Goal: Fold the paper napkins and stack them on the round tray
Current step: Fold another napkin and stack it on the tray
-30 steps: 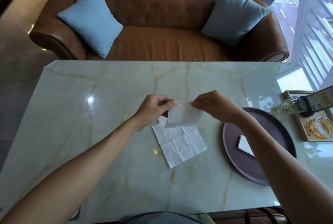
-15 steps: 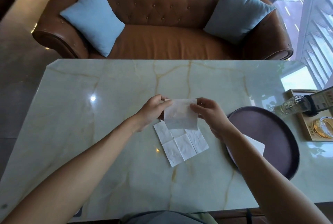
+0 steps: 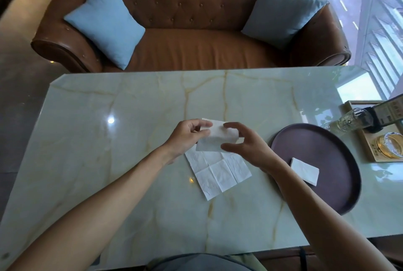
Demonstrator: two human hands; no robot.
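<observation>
Since the frame half a second earlier, the right hand (image 3: 246, 146) has let go of the half-folded napkin (image 3: 218, 137) and now sits just beside its right edge with fingers and thumb spread in a loose curve, holding nothing, while the napkin has gone from a taller sheet to a flatter, folded-over strip. Only the left hand (image 3: 187, 137) grips it, thumb and fingertips pinching the left end, so the strip hangs in the air above the marble table (image 3: 130, 161). Directly below it an unfolded napkin (image 3: 218, 172) lies flat on the table, creased into squares and turned at an angle, its far corner hidden under the held piece. To the right, well apart from the hands, the round tray (image 3: 327, 139) carries one folded napkin (image 3: 305, 171) on its near half, partly behind the right forearm. Past the tray stand a glass bottle (image 3: 349, 120) lying on its side and a wooden box (image 3: 381, 146). Behind the table is a brown leather sofa (image 3: 185, 48) with two blue cushions (image 3: 104, 22).
</observation>
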